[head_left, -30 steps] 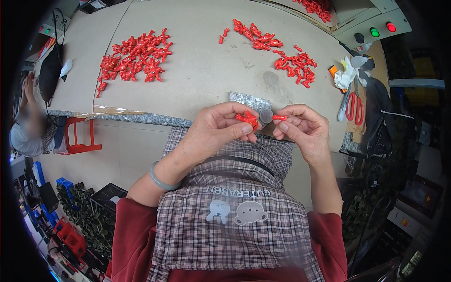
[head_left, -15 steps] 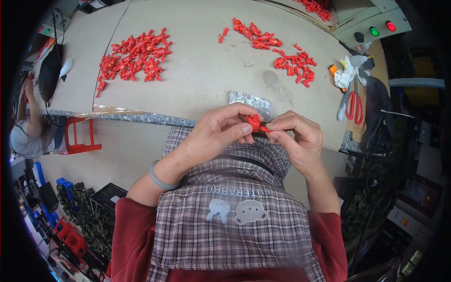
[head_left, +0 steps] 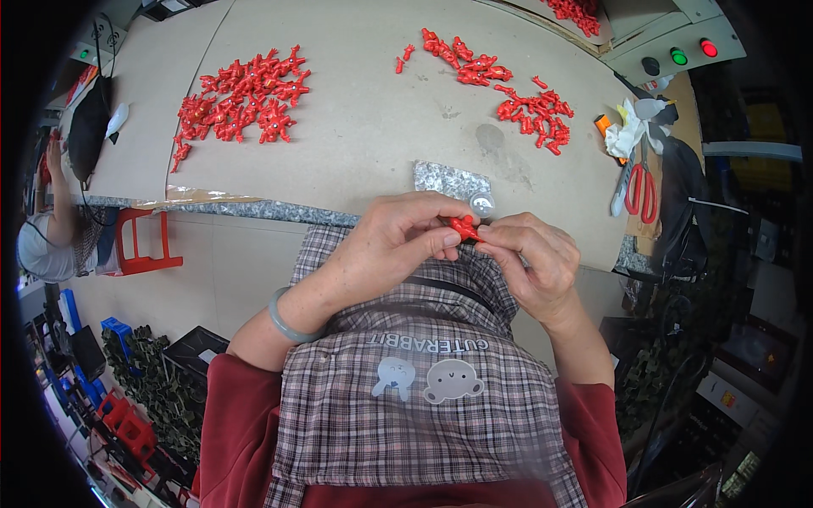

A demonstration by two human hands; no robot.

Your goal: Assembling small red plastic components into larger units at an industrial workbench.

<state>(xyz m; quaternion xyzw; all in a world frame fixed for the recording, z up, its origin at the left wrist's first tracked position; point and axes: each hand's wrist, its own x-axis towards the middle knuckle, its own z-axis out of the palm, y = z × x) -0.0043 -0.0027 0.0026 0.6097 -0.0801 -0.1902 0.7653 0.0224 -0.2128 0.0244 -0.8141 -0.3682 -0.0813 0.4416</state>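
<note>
Just above my lap, at the near edge of the table, my left hand (head_left: 405,230) pinches a small red plastic figure (head_left: 463,227) between thumb and fingers. My right hand (head_left: 535,258) is closed on a small red limb-like piece (head_left: 477,238), its tip pressed against the figure. Fingertips cover most of the spot where the two meet, so I cannot tell whether they are joined. On the table lie a heap of red figures (head_left: 246,93) at left, a group of larger red pieces (head_left: 470,63) at the back, and a cluster of small red parts (head_left: 538,114) at right.
A clear round object (head_left: 482,203) sits by a speckled patch (head_left: 449,177) beyond my hands. Red-handled scissors (head_left: 641,195), a cutter knife (head_left: 621,188) and crumpled white tissue (head_left: 625,135) lie at right. A control box (head_left: 677,55) stands far right. Another person (head_left: 55,229) works at far left.
The gap between the figure and the small piece has closed, and both are now pressed together. My left fingers have shifted slightly right and turned the figure.
</note>
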